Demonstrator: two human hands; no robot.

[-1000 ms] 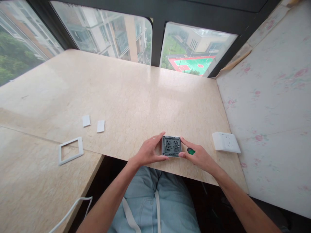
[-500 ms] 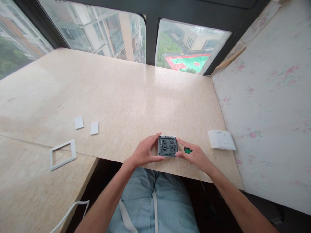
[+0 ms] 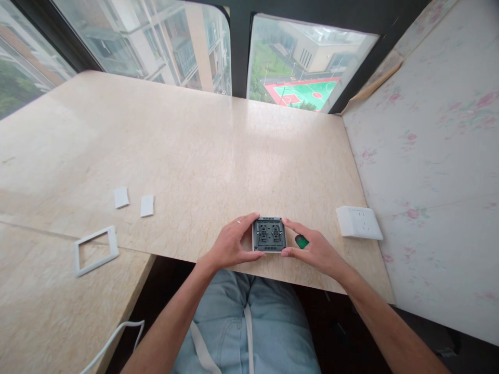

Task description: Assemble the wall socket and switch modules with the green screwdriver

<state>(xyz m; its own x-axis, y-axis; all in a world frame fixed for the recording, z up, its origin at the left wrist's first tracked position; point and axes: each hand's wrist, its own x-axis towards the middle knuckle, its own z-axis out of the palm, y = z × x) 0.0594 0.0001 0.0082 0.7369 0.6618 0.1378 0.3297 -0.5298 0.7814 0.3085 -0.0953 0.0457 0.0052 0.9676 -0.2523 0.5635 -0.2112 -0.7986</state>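
Observation:
Near the front edge of the stone-patterned counter, a wall switch body (image 3: 269,235) with a dark grey face and pale sides is held between my two hands. My left hand (image 3: 236,240) grips its left side, thumb at the near corner and fingers at the far one. The right side is pinched the same way by my right hand (image 3: 311,246). A green object (image 3: 301,241) shows just behind my right fingers; most of it is hidden by the hand, so its kind is unclear.
A white frame (image 3: 113,244) and two small white switch rockers, the left one (image 3: 121,198) and the right one (image 3: 147,206), lie at left. A white socket box (image 3: 359,223) stands by the papered wall at right. A white cable (image 3: 117,330) hangs at lower left.
The view has shifted slightly, so the things on the counter sit a little farther apart in the picture. Both hands keep the same hold on the switch body.

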